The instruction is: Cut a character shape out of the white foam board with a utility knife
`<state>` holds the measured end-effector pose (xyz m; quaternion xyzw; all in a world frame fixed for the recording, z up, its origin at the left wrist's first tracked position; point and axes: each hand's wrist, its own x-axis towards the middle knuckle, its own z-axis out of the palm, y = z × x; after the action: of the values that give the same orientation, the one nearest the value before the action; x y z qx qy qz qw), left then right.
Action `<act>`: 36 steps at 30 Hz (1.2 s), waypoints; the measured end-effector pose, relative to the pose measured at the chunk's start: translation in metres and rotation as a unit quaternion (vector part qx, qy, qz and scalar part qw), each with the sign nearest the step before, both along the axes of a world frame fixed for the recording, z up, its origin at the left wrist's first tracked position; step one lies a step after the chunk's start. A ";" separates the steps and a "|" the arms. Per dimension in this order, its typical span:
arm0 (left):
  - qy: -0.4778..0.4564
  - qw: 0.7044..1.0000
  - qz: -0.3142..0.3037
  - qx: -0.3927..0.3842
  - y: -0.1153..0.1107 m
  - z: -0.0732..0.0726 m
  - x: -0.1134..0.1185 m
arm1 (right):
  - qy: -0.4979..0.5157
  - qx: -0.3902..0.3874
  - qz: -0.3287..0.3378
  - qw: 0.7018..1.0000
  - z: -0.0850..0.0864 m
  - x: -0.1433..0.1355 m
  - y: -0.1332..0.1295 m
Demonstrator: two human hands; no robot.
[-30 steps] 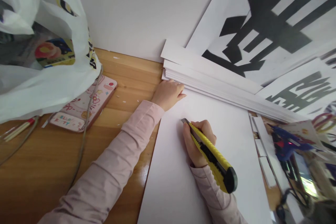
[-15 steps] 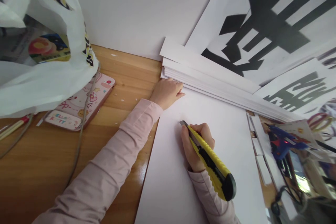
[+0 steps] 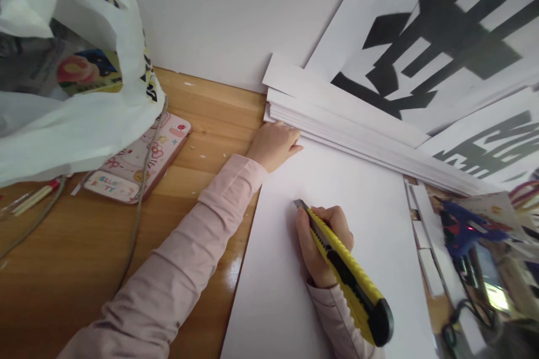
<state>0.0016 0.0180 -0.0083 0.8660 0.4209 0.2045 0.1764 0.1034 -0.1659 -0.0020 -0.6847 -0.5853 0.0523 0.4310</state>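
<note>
My right hand (image 3: pixel 312 258) is wrapped around the yellow cutter (image 3: pixel 357 275) above the white board (image 3: pixel 269 280), whose near end is cut off, and I can't tell whether the blade touches it. My left hand (image 3: pixel 273 146) rests at the board's far corner by the stacked sheets (image 3: pixel 345 133), fingertips mostly hidden, so whether it grips is unclear. The plastic bag (image 3: pixel 84 132) partly covers a pink case (image 3: pixel 130 160).

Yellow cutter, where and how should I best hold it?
Probably around the cutter's long yellow handle, coming from the picture's lower right, since the bare blade points upper left. The right hand grips it toward the blade end.
</note>
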 end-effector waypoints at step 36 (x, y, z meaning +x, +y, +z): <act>-0.008 1.000 0.003 -0.008 0.000 -0.002 0.001 | 0.034 -0.028 -0.007 0.999 0.004 -0.011 -0.028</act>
<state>0.0025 0.0180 -0.0099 0.8616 0.4235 0.2090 0.1859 0.0927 -0.1935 0.0022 -0.6984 -0.5641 0.0891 0.4314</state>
